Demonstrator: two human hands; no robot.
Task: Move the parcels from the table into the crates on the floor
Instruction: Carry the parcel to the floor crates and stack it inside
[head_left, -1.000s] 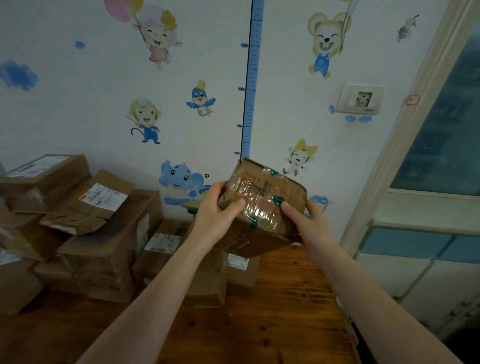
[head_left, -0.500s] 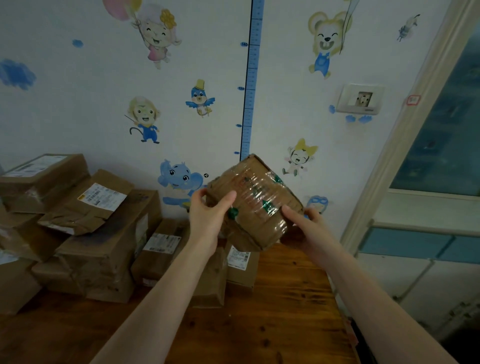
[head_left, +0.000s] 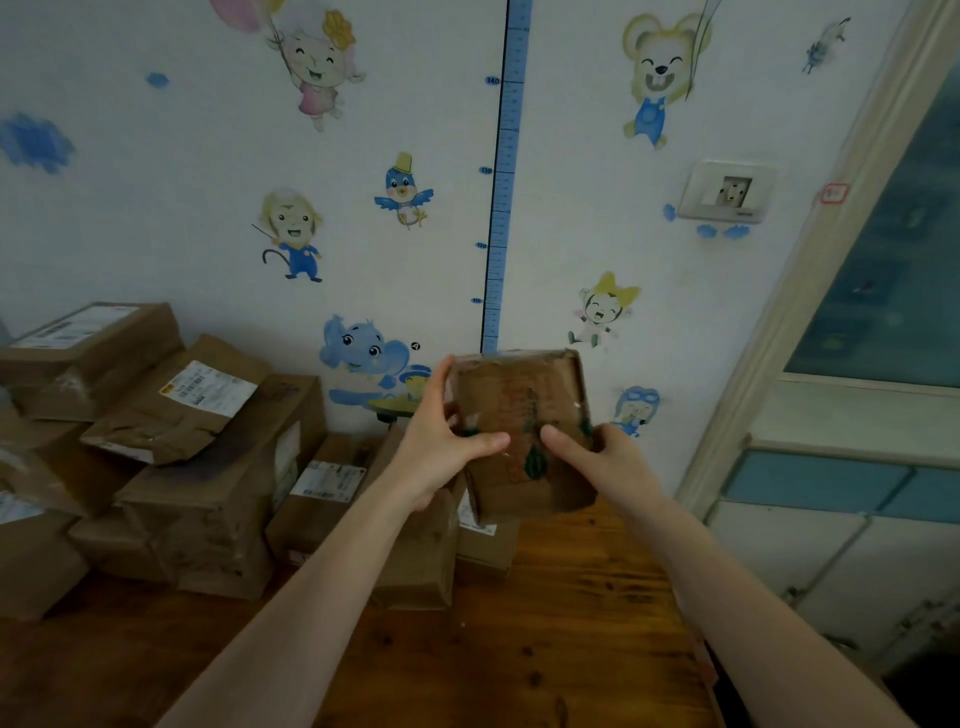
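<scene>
The taped parcel (head_left: 519, 405) sits between left hand (head_left: 441, 447) and right hand (head_left: 608, 462), each grip pinching one side.

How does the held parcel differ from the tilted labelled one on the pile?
The held parcel is off the table, gripped by the left hand and right hand; the tilted parcel rests on other boxes. The held parcel shows green marks, the tilted parcel a white label. Both are brown.
</scene>
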